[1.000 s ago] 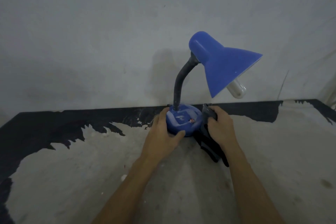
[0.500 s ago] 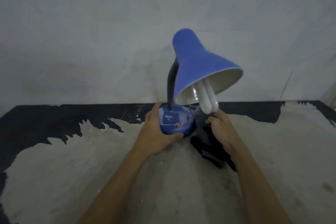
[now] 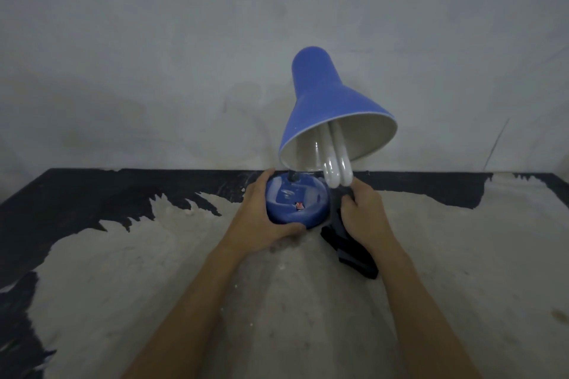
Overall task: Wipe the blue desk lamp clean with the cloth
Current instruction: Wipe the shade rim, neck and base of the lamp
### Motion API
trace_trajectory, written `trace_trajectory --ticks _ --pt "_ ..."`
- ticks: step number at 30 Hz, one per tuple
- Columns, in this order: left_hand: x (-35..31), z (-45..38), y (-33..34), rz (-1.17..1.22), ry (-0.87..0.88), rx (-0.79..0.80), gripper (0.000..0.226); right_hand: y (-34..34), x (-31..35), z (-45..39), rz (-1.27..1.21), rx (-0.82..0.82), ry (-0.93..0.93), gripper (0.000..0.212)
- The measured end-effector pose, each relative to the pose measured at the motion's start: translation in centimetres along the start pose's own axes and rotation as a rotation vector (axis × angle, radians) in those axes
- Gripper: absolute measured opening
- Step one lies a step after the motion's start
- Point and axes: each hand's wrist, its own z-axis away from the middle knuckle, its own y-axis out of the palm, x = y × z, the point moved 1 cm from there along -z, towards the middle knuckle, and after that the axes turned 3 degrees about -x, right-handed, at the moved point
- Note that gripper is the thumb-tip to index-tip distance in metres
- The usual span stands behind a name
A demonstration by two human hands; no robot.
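Left hand [image 3: 261, 218] clasps the lamp [image 3: 323, 120] base, right hand [image 3: 365, 215] grips the cloth [image 3: 354, 258] beside it; advise steadying the base and wiping firmly around its rim, clear of the bulb [image 3: 337, 168].

two bare forearms reach in from the bottom edge, no sleeves in view. left hand [image 3: 261, 218] and right hand [image 3: 365, 215] wear no gloves, rings, watch or bands. fingers [image 3: 349, 201] are bare too.
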Motion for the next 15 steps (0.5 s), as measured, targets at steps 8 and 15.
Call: trace_trajectory --ticks 8,15 --pt "-1.2 0.9 -0.5 -0.035 -0.01 0.007 0.077 0.2 -0.3 0.3 0.202 0.25 -0.076 0.054" --pt "0.3 0.7 -0.2 -0.056 -0.015 -0.008 0.094 -1.2 0.6 0.4 0.121 0.547 -0.035 0.058"
